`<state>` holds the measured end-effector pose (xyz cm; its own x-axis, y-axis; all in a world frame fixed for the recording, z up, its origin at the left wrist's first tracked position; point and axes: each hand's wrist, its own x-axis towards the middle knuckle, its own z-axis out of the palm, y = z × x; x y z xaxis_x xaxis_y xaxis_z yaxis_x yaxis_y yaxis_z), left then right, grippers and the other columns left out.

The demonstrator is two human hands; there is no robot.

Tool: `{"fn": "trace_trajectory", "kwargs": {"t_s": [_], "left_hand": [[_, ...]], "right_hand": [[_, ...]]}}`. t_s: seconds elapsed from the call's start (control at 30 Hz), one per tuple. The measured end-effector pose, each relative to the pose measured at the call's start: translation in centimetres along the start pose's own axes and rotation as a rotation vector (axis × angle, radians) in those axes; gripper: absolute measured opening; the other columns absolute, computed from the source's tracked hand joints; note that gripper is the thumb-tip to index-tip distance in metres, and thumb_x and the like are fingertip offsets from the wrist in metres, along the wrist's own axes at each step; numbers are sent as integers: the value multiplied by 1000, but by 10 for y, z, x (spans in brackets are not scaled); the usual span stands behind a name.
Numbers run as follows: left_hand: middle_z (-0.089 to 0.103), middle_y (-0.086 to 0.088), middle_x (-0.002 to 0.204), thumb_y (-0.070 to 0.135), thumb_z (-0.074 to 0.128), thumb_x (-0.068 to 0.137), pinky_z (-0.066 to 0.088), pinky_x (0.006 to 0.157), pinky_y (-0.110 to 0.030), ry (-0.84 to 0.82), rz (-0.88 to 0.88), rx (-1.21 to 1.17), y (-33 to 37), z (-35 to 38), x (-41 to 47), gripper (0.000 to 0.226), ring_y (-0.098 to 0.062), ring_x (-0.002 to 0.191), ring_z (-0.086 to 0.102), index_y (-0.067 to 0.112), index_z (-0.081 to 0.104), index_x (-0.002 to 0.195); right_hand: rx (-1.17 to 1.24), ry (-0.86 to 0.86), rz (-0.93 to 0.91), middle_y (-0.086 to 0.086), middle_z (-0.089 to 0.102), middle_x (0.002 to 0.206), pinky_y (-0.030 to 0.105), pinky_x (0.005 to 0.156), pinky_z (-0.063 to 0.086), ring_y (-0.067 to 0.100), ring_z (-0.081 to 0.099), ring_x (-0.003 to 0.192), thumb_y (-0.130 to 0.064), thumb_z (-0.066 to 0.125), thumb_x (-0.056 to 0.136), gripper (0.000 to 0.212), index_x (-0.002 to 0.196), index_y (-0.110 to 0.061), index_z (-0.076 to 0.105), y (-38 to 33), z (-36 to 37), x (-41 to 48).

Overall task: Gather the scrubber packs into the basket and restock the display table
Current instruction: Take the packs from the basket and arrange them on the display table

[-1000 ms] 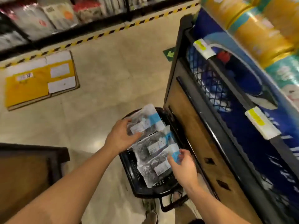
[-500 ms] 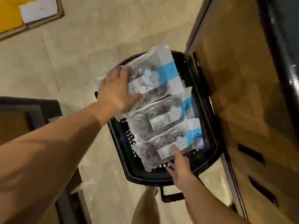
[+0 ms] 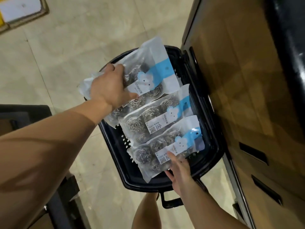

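my left hand (image 3: 110,86) grips the far scrubber pack (image 3: 148,68), tilted over the black basket (image 3: 212,123). the middle pack (image 3: 153,119) and near pack (image 3: 165,151) lie inside. my right hand (image 3: 179,169) touches the near pack's edge; i cannot tell if it pinches.

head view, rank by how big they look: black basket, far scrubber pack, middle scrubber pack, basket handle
1. black basket
2. far scrubber pack and middle scrubber pack: unranked, alike, far one maybe nearer the camera
3. basket handle
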<state>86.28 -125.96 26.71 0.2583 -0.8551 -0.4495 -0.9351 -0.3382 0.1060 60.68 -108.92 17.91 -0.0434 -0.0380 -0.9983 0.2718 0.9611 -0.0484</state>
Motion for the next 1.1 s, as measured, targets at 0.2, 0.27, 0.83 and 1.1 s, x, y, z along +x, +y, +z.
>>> {"fn": "trace_trajectory", "kwargs": {"t_s": [0.2, 0.27, 0.83, 1.1], "left_hand": [[58, -7, 95, 53, 80, 73, 40, 60, -37, 66, 0, -24, -7, -18, -27, 65, -31, 79, 56, 16, 44, 113], [57, -3, 87, 52, 80, 74, 37, 59, -34, 87, -19, -71, -11, -26, -40, 64, -30, 75, 55, 18, 43, 113], [69, 7, 98, 73, 75, 46, 56, 79, -46, 229, -113, -706, -17, -205, -189, 73, -24, 89, 67, 28, 50, 98], [67, 2, 105, 44, 89, 66, 54, 83, -41, 332, 85, -871, 30, -328, -250, 59, -22, 92, 65, 20, 55, 109]], "right_hand": [[-3, 130, -63, 4, 65, 107, 33, 73, 47, 18, 58, 87, -30, 85, 75, 75, 136, -25, 41, 2, 0, -23], [41, 113, -62, 5, 68, 105, 38, 78, 55, 20, 64, 89, -30, 86, 73, 71, 128, -29, 42, 3, -1, -33], [-29, -124, -677, 7, 65, 112, 44, 77, 57, 28, 69, 97, -8, 76, 85, 66, 135, -22, 35, -50, 6, -295], [-21, -132, -1049, 5, 65, 113, 48, 87, 57, 23, 70, 97, -14, 79, 83, 60, 127, -23, 39, -87, -23, -452]]}}
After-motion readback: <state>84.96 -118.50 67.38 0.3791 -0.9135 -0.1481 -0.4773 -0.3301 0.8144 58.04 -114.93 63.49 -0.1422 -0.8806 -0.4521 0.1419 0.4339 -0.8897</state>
